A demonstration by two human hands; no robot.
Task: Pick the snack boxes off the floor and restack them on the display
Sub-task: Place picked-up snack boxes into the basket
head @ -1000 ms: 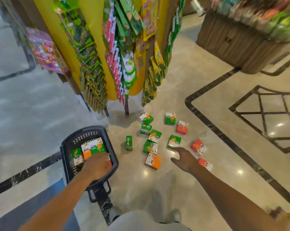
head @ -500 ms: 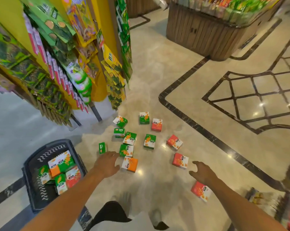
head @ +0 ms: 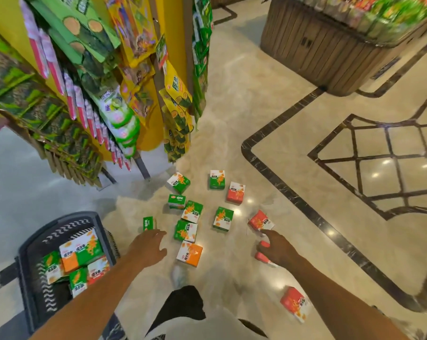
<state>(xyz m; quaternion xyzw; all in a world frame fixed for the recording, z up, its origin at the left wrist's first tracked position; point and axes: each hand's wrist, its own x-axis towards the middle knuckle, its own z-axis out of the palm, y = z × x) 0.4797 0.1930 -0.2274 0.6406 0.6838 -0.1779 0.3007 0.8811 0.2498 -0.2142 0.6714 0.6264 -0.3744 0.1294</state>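
Person is crouching over snack boxes scattered on the floor just right of the dark shopping basket, which is prob. parked close so pickups drop straight in; several boxes are already lying inside. Left hand is reaching w/ fingers loose, holding nothing, toward the small green box nearest the basket. Right hand is closing round a red box, farther right. Box print is too blurred to read.

boxes scattered on floor | basket holds boxes | hands reach, fingers relaxed
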